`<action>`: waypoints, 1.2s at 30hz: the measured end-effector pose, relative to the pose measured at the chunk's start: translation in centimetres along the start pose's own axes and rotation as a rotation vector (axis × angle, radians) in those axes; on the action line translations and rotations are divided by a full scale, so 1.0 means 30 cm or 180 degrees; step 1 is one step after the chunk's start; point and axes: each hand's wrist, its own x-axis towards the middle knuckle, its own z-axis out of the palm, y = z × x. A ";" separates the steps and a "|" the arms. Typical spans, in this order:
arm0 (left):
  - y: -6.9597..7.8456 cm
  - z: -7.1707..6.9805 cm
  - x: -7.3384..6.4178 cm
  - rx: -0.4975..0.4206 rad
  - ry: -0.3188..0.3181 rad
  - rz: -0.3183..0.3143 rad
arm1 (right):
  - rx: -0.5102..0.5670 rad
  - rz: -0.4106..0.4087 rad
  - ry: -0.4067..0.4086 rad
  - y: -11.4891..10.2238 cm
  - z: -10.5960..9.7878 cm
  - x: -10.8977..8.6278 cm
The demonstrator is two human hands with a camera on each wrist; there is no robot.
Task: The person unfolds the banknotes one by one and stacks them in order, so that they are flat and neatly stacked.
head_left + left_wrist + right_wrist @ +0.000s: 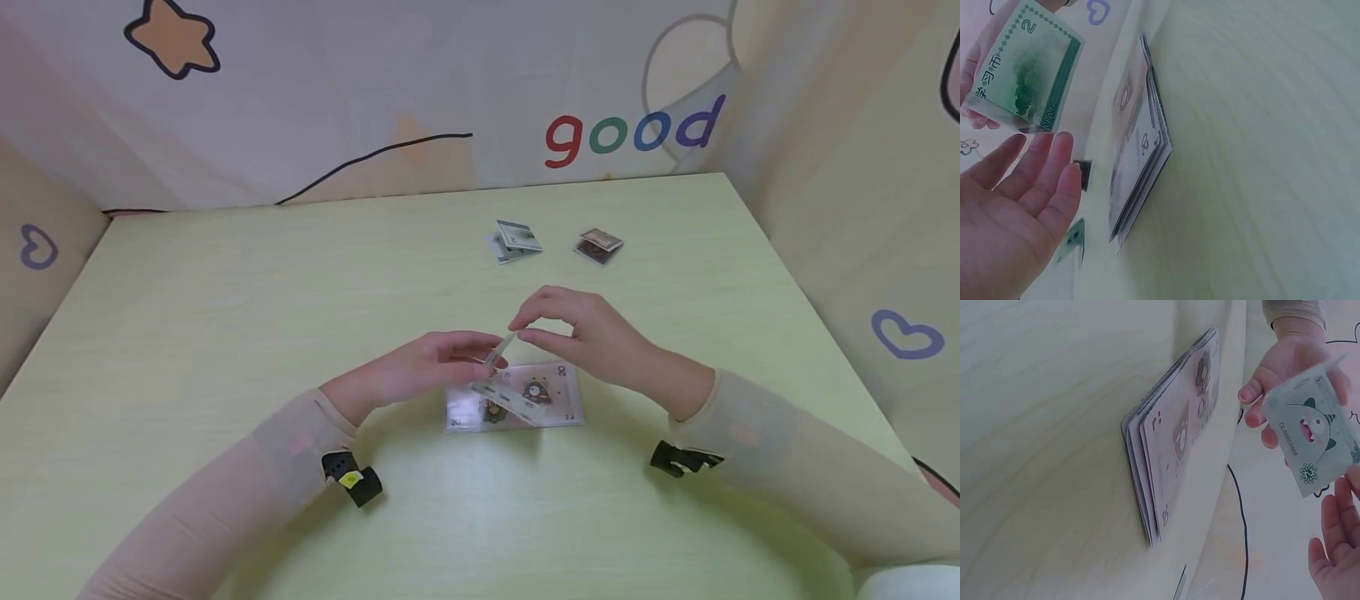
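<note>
A green play banknote marked 2 (1029, 75) is folded, its two leaves spread apart, and both hands are at it above the table. My right hand (592, 333) pinches its upper edge between thumb and fingertips. My left hand (442, 362) holds the left side near the fold; in the left wrist view its fingers (1054, 187) look fairly straight, and the thumb is out of sight. The right wrist view shows a cartoon face on the other side of the green banknote (1313, 428). Below lies a pale purple play banknote stack (566, 396) marked 20, partly hidden by the green note.
Farther back on the table (262, 292) rest folded green notes (519, 237) and, to their right, a folded brown note (600, 243). A printed curtain (337, 100) borders the table's back and sides. A white rounded object (907, 583) shows at the lower right corner.
</note>
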 end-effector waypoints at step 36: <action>0.043 0.090 -0.037 0.3812 0.1530 0.0686 | 0.0616 0.1762 0.0073 0.054 -0.040 -0.042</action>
